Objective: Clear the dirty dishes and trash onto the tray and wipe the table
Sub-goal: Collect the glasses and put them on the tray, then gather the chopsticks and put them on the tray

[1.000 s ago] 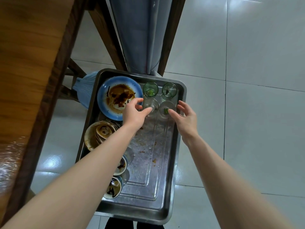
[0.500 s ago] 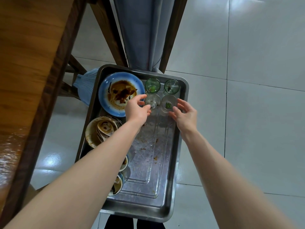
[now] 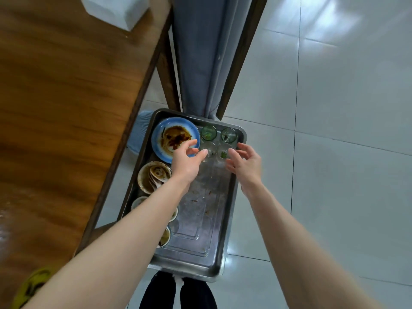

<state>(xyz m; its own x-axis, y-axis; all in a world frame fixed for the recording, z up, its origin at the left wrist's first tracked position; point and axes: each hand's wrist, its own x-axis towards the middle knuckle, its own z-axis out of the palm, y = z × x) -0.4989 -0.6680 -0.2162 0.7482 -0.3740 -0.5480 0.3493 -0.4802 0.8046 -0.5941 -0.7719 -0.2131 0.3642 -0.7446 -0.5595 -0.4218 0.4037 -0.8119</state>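
Left hand (image 3: 186,162) and right hand (image 3: 246,165) spread, seemingly empty, by blurred glasses (image 3: 211,150); forearm half-hides bowls (image 3: 138,201).

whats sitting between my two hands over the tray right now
In the head view, a clear glass and a second clear glass holding a green scrap stand side by side on the tray between the left hand and right hand.

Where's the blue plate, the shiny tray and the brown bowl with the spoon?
blue plate (image 3: 158,136): head view, its blue left rim.
tray (image 3: 200,221): head view, bare metal floor.
brown bowl (image 3: 143,177): head view, its stained inner wall.
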